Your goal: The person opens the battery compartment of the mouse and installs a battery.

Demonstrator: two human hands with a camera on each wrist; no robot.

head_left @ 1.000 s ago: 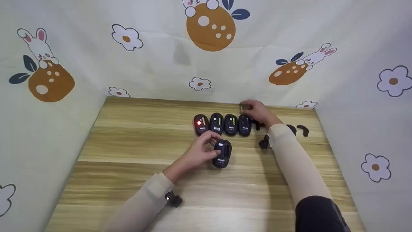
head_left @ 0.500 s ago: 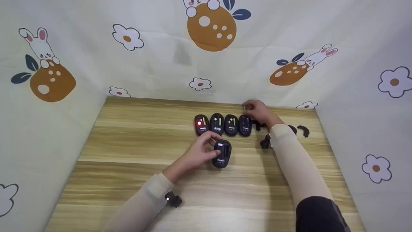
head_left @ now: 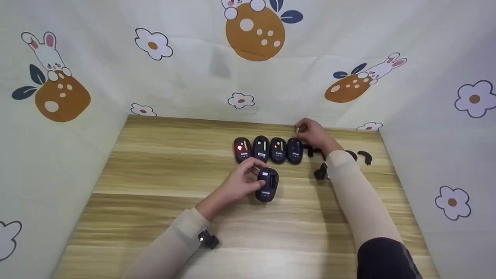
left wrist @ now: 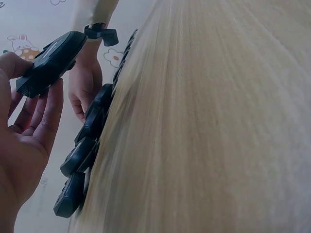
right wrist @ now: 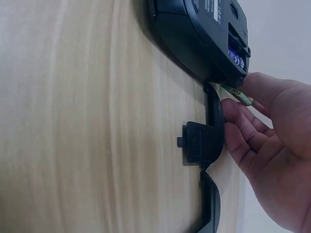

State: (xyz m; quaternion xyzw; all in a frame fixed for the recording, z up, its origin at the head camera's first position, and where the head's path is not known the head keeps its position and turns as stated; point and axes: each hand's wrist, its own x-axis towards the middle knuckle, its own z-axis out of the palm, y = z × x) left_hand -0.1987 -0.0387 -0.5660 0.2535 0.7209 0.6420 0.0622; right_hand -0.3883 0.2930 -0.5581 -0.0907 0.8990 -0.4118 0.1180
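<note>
My left hand (head_left: 242,180) grips a black computer mouse (head_left: 273,193), thumb on its underside and fingers around its far edge. The mouse is held underside up, its long battery slot uncovered. In the left wrist view this mouse (left wrist: 51,63) is raised off the table. At the back of the table my right hand (head_left: 314,133) pinches a slim green-and-gold battery (right wrist: 240,96) between thumb and fingers. That hand is just behind the rightmost mouse (head_left: 294,151) of a row; in the right wrist view a blue battery (right wrist: 236,57) shows in its slot.
Several upturned mice stand side by side, the leftmost mouse (head_left: 242,155) glowing red. Yellowish batteries show in some. Black curved covers (head_left: 365,157) lie to the right, one cover (right wrist: 201,143) close under the right hand. A printed cloth wall (head_left: 193,89) borders the wooden table (head_left: 155,162).
My right hand has shifted slightly right with the battery. An orange light has come on in the third mouse of the row. The left hand and its mouse stay in place.
</note>
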